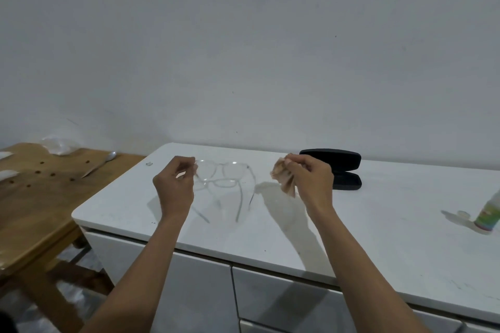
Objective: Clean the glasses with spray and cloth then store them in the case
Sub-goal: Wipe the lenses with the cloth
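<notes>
Now L hand (174,184) holds glasses (221,174) crosswise; temples toward person.

A plain pale grey-white wall (243,48) fills the upper half, bare but for a few small dark specks and a faint smudge toward its upper right. Against it stands a white cabinet with a glossy white tabletop (378,251) and flat white drawer fronts (200,286) below. Left of the cabinet sits a wooden side table (40,211) with dark spots, on slanted wooden legs. Light is soft and even.
</notes>
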A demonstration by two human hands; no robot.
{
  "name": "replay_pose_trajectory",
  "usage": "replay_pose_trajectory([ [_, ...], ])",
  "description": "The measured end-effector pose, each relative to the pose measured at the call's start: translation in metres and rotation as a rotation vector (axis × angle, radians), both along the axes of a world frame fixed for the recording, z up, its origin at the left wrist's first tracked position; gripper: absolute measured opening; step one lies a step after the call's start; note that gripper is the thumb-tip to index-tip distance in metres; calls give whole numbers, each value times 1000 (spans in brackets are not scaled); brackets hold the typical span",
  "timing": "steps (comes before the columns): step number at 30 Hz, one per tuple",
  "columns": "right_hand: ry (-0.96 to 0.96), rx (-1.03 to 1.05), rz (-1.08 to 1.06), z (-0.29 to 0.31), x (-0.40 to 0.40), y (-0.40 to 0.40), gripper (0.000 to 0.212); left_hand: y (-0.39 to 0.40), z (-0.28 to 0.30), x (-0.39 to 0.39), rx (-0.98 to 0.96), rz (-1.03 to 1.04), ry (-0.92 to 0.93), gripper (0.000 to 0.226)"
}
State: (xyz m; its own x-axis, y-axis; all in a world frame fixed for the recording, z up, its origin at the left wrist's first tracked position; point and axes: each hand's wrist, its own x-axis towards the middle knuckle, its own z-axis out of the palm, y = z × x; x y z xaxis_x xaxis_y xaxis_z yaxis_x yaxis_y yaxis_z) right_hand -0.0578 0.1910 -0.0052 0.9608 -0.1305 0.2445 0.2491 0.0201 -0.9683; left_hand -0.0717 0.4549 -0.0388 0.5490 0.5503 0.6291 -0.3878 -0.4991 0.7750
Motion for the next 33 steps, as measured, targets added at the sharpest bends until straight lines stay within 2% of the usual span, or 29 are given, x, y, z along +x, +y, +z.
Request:
replay_pose_trajectory([
  [3, 29, 24, 65, 7, -1, -7, 17, 10, -12, -1, 27, 38, 23, 12],
  [7, -17, -47, 54, 12, 3, -9, 32, 14, -19, 1, 27, 67, 53, 14],
  [13, -12, -106, 81, 15, 3, -11, 12, 19, -25, 2, 95, 89, 127, 18],
  [18, 4, -79, 84, 19, 4, -13, 12, 24, -27, 2, 245, 118, 184, 19],
  [23, -3, -139, 60, 22, 4, -17, 12, 26, -29, -2, 327, 90, 245, 22],
  [29, -12, -178, 59, 20, 6, -19, 12, 24, -28, -8, 311, 115, 256, 22],
  [33, -5, -172, 66, 21, 6, -17, 11, 23, -22, -13, 215, 113, 241, 23],
])
